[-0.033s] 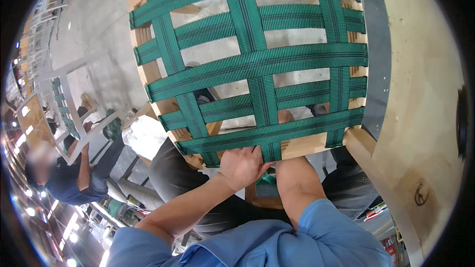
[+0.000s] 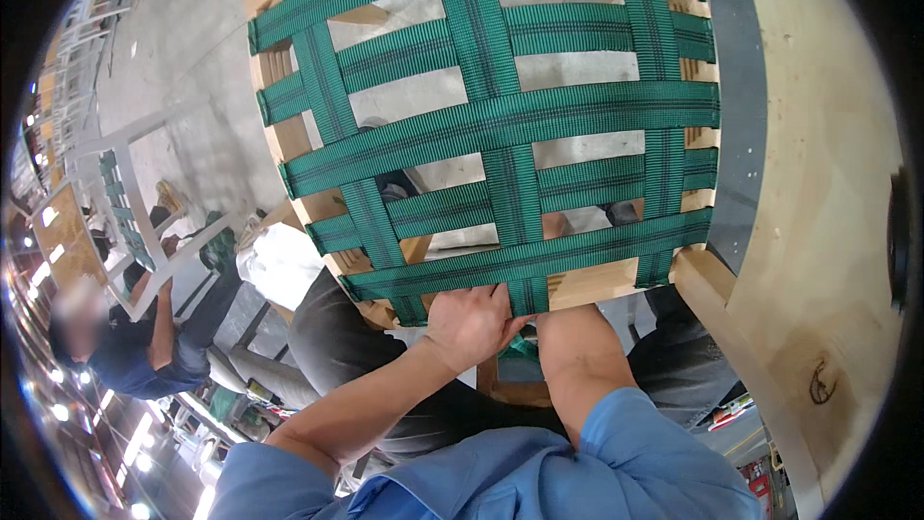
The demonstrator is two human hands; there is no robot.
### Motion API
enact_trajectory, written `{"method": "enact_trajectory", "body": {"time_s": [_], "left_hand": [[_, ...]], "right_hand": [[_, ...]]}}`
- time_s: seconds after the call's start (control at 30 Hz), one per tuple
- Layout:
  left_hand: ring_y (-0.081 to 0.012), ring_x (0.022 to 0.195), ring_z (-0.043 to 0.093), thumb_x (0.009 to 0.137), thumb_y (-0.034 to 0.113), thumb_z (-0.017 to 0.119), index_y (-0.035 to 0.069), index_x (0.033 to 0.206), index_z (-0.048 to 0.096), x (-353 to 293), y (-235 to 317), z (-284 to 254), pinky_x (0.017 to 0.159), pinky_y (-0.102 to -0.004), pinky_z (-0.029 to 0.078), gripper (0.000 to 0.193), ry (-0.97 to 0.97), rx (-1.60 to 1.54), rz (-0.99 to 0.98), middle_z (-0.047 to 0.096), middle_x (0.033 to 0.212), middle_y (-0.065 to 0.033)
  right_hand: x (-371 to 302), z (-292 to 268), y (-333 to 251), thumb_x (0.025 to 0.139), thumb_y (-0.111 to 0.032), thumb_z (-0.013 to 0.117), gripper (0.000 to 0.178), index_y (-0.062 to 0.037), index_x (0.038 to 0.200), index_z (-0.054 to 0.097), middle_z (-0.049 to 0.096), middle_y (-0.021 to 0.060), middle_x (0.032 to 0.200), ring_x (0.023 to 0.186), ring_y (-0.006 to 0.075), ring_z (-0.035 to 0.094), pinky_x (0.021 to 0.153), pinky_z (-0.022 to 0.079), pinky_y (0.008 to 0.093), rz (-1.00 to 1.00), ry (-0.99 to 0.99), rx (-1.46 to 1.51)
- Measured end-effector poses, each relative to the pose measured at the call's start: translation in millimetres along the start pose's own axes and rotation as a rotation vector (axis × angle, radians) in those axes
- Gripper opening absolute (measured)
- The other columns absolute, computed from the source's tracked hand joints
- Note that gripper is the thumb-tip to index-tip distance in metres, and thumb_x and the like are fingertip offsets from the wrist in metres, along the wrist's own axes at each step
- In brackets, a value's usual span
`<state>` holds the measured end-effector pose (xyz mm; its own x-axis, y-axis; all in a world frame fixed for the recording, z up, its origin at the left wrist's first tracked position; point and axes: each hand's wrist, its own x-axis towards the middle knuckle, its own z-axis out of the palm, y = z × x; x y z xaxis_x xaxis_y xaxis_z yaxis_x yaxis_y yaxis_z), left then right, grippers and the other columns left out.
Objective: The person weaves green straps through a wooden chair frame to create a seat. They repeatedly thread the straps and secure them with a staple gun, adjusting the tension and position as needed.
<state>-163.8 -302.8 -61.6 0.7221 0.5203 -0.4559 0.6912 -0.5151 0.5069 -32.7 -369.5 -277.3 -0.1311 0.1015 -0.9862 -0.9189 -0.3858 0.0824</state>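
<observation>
Head view: the green webbing strap point(image 2: 520, 231) runs lengthwise away from the person, its near end at the wooden frame point(image 2: 592, 281) lower rail. The left hand point(image 2: 469, 325) pinches that end closed. The right hand is hidden behind the left; its grip cannot be told.

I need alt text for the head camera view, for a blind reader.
A person's left hand grips the near edge of green webbing woven over a wooden seat frame. The right hand is hidden beneath it. Another person sits at left.
</observation>
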Motion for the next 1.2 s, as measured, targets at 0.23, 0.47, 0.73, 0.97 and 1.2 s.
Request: {"method": "enact_trajectory", "body": {"time_s": [0.23,0.47,0.73,0.97,1.2], "left_hand": [[-0.0340,0.098,0.067,0.078,0.030,0.080,0.004,0.117,0.066,-5.1,10.7,-4.2,0.088,-0.0461,0.054,0.049,-0.172,-0.105,-0.210,0.067,0.107,-0.0138],[-0.0314,0.085,0.066,0.092,0.019,0.069,0.002,0.126,0.060,-85.5,75.3,3.2,0.079,-0.0428,0.055,0.039,0.304,-0.496,-0.137,0.068,0.097,-0.0143],[-0.0217,0.069,0.062,0.101,0.039,0.052,0.007,0.107,0.063,-16.5,-1.2,125.8,0.062,-0.0328,0.050,0.035,-0.093,-2.766,-0.817,0.070,0.093,-0.0087],[-0.0192,0.067,0.058,0.101,0.038,0.052,0.009,0.105,0.062,20.3,-25.5,131.6,0.062,-0.0327,0.050,0.031,-0.069,-2.895,-0.749,0.067,0.088,-0.0059],[-0.0161,0.062,0.053,0.101,0.034,0.054,0.010,0.101,0.061,31.9,-35.7,138.4,0.058,-0.0315,0.046,0.024,0.013,-2.854,-0.678,0.063,0.082,-0.0025]], "right_hand": [[10.1,16.5,-7.0,0.098,-0.045,0.055,0.040,-0.0092,0.108,0.069,0.073,0.0131,0.087,0.079,0.0273,0.071,0.071,0.056,0.0454,-0.051,-0.015,-0.144],[18.6,29.4,-19.3,0.098,-0.044,0.056,0.040,-0.0083,0.109,0.070,0.073,0.0141,0.086,0.080,0.0279,0.071,0.073,0.056,0.0453,-0.114,-0.024,-0.215],[22.9,51.7,-30.7,0.098,-0.043,0.057,0.039,-0.0074,0.109,0.070,0.073,0.0153,0.085,0.080,0.0285,0.071,0.074,0.056,0.0452,-0.095,-0.027,-0.246],[39.4,52.1,-45.5,0.097,-0.042,0.059,0.039,-0.0066,0.110,0.070,0.073,0.0163,0.084,0.081,0.0291,0.071,0.075,0.056,0.0451,-0.113,-0.032,-0.244],[35.8,45.8,-56.1,0.097,-0.041,0.060,0.039,-0.0057,0.110,0.070,0.073,0.0173,0.083,0.081,0.0297,0.072,0.076,0.057,0.0450,-0.183,-0.030,-0.339]]}}
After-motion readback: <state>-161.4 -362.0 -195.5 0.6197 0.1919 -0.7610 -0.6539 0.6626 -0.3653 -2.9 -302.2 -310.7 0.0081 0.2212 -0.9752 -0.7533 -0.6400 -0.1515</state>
